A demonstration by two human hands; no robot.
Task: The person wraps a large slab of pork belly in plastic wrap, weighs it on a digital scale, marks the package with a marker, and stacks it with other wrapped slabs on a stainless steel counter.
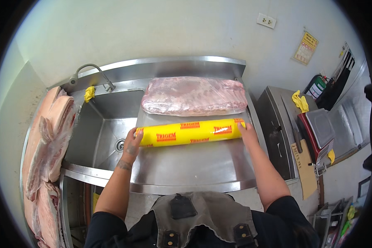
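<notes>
A long yellow roll of Trigem cling film [190, 132] spans the space between my two hands, over the stainless steel drainboard [195, 164]. My left hand [133, 144] grips its left end, close to the sink's edge. At the other end, my right hand [248, 133] holds the roll with the thumb on top. Just beyond the roll lies a large slab of ribbed raw meat [193, 96], wrapped in clear film. Whether the roll touches the steel below, I cannot tell.
Left of the drainboard is a sink basin [104, 130] with a curved faucet [96, 69]. Large raw pork cuts [46, 139] lie along the far left. At right, a knife [293, 124] lies beside a red scale [316, 133] and a yellow cloth [300, 100].
</notes>
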